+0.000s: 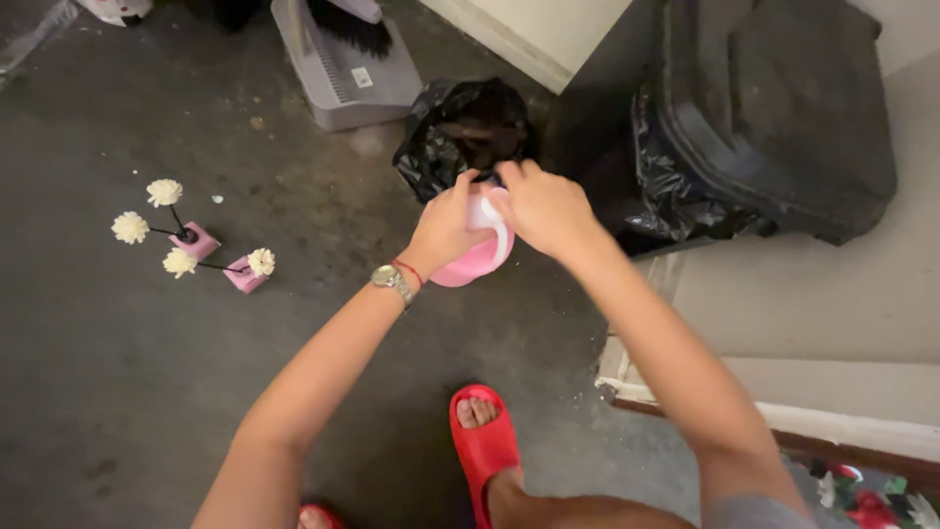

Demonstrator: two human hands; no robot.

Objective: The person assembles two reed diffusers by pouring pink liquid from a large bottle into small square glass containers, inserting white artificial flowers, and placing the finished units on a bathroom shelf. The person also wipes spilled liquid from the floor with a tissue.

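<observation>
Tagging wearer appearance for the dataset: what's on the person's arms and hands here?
Both arms are bare to the top edge of view, no sleeves, no gloves. The left hand has a silver metal wristwatch on the wrist, with a thin red string bracelet just beyond it toward the hand. The right hand and its wrist carry nothing; no rings can be made out.

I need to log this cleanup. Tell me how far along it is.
Done: hard to say; the black bag sits open on the floor. In hand: left hand and right hand both grip a pink container just beside it. Left: two pink flower holders on the floor.
</observation>
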